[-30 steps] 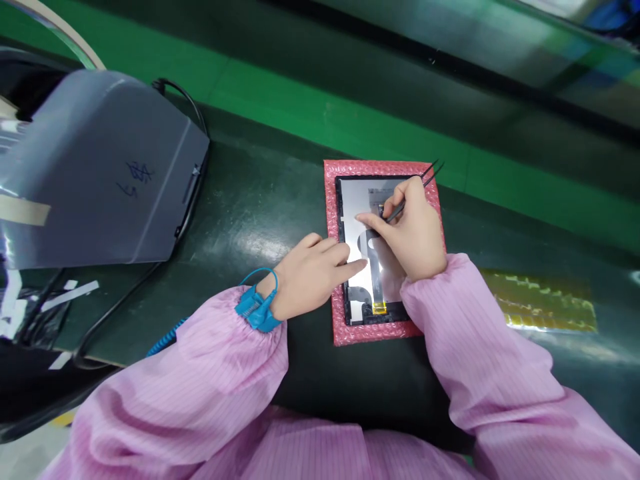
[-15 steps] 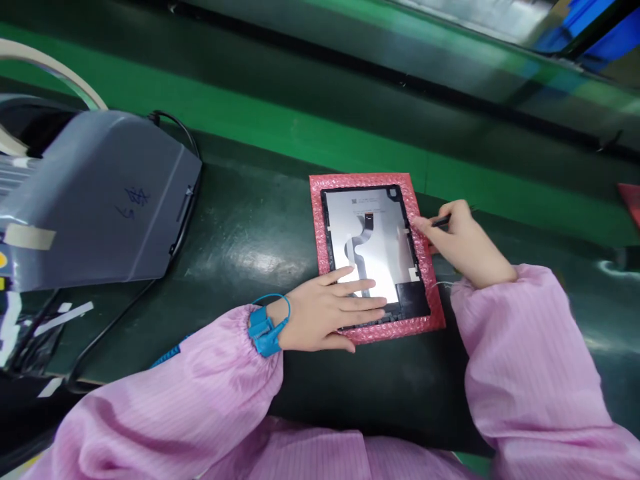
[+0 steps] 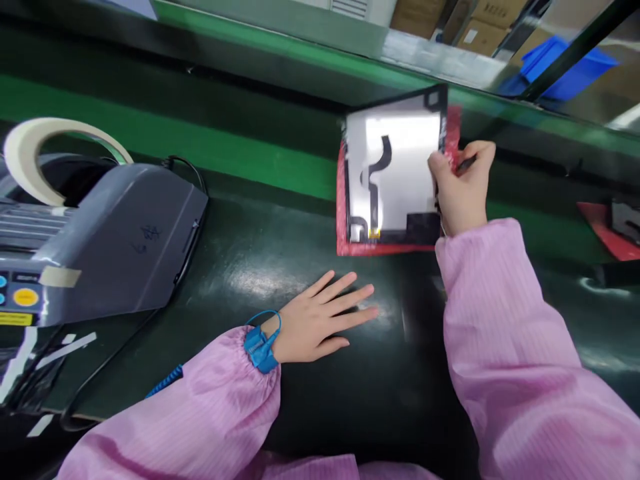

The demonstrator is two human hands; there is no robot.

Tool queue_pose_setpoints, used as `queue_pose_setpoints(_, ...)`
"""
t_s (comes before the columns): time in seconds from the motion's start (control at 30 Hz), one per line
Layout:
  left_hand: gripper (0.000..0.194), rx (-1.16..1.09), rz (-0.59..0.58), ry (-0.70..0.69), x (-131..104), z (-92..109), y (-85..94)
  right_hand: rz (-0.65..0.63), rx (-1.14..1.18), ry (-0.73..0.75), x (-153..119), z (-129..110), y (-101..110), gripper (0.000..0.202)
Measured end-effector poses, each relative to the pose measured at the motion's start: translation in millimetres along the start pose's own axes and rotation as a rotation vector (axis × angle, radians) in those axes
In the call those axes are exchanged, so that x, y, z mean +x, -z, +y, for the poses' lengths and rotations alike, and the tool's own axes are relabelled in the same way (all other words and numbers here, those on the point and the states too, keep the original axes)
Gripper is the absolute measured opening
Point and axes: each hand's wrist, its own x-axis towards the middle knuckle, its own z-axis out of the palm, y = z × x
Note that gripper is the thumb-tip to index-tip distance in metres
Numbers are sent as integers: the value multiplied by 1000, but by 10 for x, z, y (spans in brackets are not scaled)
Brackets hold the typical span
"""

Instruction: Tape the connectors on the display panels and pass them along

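My right hand [image 3: 463, 183] grips the right edge of a tablet display panel [image 3: 407, 167], thumb on its face and fingers curled behind. The panel is black-framed with a silvery back and a dark curved ribbon cable [image 3: 374, 193]. Behind it is a sheet of pink bubble wrap [image 3: 341, 220], held together with the panel. Both are tilted up, away from my body. A small dark bit shows by my right fingers; I cannot make out what it is. Fingers spread, my left hand [image 3: 325, 313] is over the dark tabletop, holding nothing, with a blue wrist strap [image 3: 261, 348] at the wrist.
On the left stands a grey tape dispenser [image 3: 125, 247] with a large cream tape roll [image 3: 23, 160] and a black cable. Another dark part [image 3: 627, 220] lies on pink wrap [image 3: 603, 230] at the far right. Beyond the bench's raised back are a blue bin [image 3: 565, 67] and cartons.
My right hand has lifted the panel and bubble wrap off the tabletop, up and away from me. My left hand no longer rests on the panel. The view has shifted slightly.
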Motion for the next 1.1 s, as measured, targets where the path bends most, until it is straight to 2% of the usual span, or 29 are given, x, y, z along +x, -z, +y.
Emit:
queue_pose_setpoints(0.1,69,2,-30,-4,-8,-1,9,112,-9,-54,452,199,95,47)
queue_pose_setpoints(0.2,66,9,-57,-23,-9,1,7,97,-7,-114,512,315,328,54)
queue_pose_setpoints(0.3,60,16,-67,-60,28,34,-17,49,57,-187,164,337,655,49)
queue_pose_setpoints(0.37,55,19,-73,-87,90,82,-48,7,112,-234,-233,309,872,42)
queue_pose_setpoints(0.43,52,18,-89,-114,183,146,-97,-2,170,-293,-699,266,1047,46)
queue_pose_setpoints(0.5,50,12,-102,-147,300,220,-165,27,331,-413,-1177,229,1165,50)
queue_pose_setpoints(0.57,50,8,-108,-185,432,298,-249,31,389,-479,-1608,211,1241,44)
queue_pose_setpoints(0.67,49,16,-104,-222,643,413,-372,-4,455,-588,-2064,202,1317,42)
queue_pose_setpoints(0.77,50,47,-86,-209,849,514,-460,-11,391,-637,-2260,174,1358,41)
queue_pose_setpoints(0.9,53,71,-89,-145,1047,591,-537,34,241,-621,-2297,104,1352,37)
queue_pose_setpoints(1.1,57,35,-109,-97,1108,592,-575,-25,128,-611,-2302,35,1365,37)
